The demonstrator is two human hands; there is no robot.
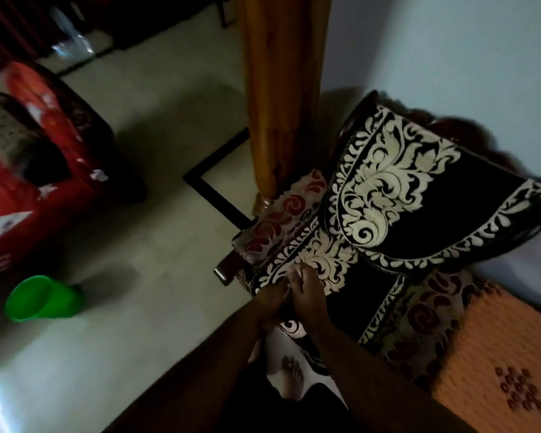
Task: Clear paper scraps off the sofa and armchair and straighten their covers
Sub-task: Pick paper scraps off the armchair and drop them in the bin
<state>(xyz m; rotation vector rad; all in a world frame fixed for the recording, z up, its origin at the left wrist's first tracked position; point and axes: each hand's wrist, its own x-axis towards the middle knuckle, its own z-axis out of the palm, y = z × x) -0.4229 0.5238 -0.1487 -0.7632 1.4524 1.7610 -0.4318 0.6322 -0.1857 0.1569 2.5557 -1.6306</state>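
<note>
An armchair [281, 214] with red-and-cream floral upholstery stands against the wall, draped in a black cover [419, 195] with cream scrollwork. My left hand [270, 300] and my right hand [306, 292] meet at the front edge of the seat. Both pinch the cover's patterned border there, fingers curled into the cloth. The dim, blurred frame shows no paper scraps on the chair. At the far left stands a sofa [22, 189] in red fabric with white butterfly shapes.
A green plastic bucket [41, 298] lies tilted on the pale tiled floor at left. An orange curtain [281, 95] hangs behind the armchair's arm. An orange patterned cloth [500, 360] lies at lower right. My bare foot [292, 375] stands below my hands.
</note>
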